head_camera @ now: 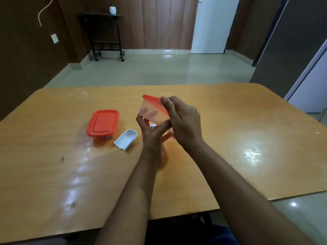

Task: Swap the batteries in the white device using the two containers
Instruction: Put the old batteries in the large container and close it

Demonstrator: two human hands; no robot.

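I hold a small translucent container [153, 113] with an orange lid, tilted, above the middle of the table. My left hand [153, 134] grips it from below, and fingertips show through its wall. My right hand [184, 121] grasps its right side, thumb on the lid edge. A second container [103, 123] with an orange lid rests closed on the table to the left. A white battery cover [126, 139] lies beside it, hollow side up. A bit of the white device [152, 126] peeks out behind my left hand; the rest is hidden.
The wooden table [230, 147] has a glossy top with glare patches. Beyond its far edge is tiled floor, a dark wheeled side table [106, 36] by the wall and a white door [212, 23].
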